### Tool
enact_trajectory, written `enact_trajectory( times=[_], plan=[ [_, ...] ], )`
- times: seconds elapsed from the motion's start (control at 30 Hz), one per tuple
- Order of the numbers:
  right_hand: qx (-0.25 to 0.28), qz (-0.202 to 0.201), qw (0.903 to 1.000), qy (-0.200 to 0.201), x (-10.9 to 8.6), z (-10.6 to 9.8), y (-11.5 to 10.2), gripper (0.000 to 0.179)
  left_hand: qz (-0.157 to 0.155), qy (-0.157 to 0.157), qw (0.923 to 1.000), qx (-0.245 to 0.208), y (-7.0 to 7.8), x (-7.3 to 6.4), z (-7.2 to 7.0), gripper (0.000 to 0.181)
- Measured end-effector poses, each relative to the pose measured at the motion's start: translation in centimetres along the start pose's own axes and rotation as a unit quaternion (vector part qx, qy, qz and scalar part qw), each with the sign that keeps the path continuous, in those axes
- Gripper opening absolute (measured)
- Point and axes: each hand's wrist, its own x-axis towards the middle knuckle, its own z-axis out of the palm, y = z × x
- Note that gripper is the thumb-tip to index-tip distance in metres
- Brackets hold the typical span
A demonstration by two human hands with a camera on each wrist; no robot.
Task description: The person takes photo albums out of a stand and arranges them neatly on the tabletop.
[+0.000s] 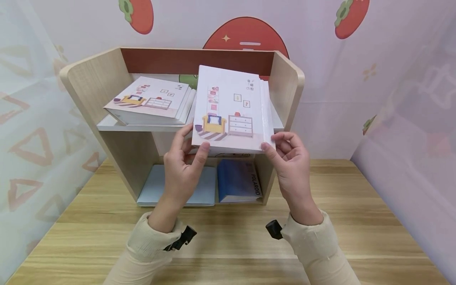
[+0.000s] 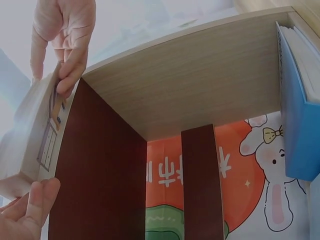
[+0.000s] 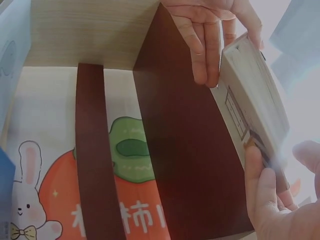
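Observation:
Both hands hold up a thick white album with a drawn armchair and chest of drawers on its cover. The left hand grips its lower left corner, thumb on the front edge and fingers behind and beneath. At the lower right corner the right hand pinches it between thumb and curled fingers. The album tilts toward me, in front of the upper shelf. From below, the wrist views show the album's underside and its page edges. A matching white album lies flat on the shelf's left part.
The wooden two-level shelf unit stands on a wood-grain table. Its lower level holds a light blue flat item and a dark blue album marked POLAROID. Patterned curtains hang behind and at both sides.

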Motion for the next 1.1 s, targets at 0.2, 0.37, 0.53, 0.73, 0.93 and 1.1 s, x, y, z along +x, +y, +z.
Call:
enact_trajectory(
  times=[0.2, 0.37, 0.53, 0.73, 0.93, 1.1],
  plan=[
    [-0.002, 0.01, 0.9998, -0.019, -0.1, -0.1, 0.2, 0.028, -0.003, -0.001, 0.9994, -0.035, -0.2, -0.2, -0.2, 0.046],
    [-0.007, 0.014, 0.9993, -0.034, -0.2, -0.3, 0.3, 0.03, -0.008, -0.015, 0.998, -0.06, -0.3, -0.3, -0.4, 0.046],
    [0.002, 0.014, 0.9988, -0.048, -0.5, -0.5, 0.5, 0.033, -0.03, -0.037, 0.9957, -0.08, -0.3, -0.6, -0.7, 0.048],
    [0.013, 0.011, 0.9982, -0.057, -0.6, -0.8, 0.9, 0.035, -0.08, -0.089, 0.9858, -0.118, -0.4, -0.9, -1.1, 0.052],
    [-0.003, 0.001, 0.9972, -0.075, -0.7, -1.3, 1.3, 0.036, -0.095, -0.112, 0.9822, -0.117, -0.4, -1.1, -1.2, 0.056],
    [-0.001, -0.012, 0.9958, -0.091, -0.8, -1.8, 1.7, 0.038, -0.09, -0.116, 0.9826, -0.114, -0.5, -1.3, -1.2, 0.059]
  ],
)
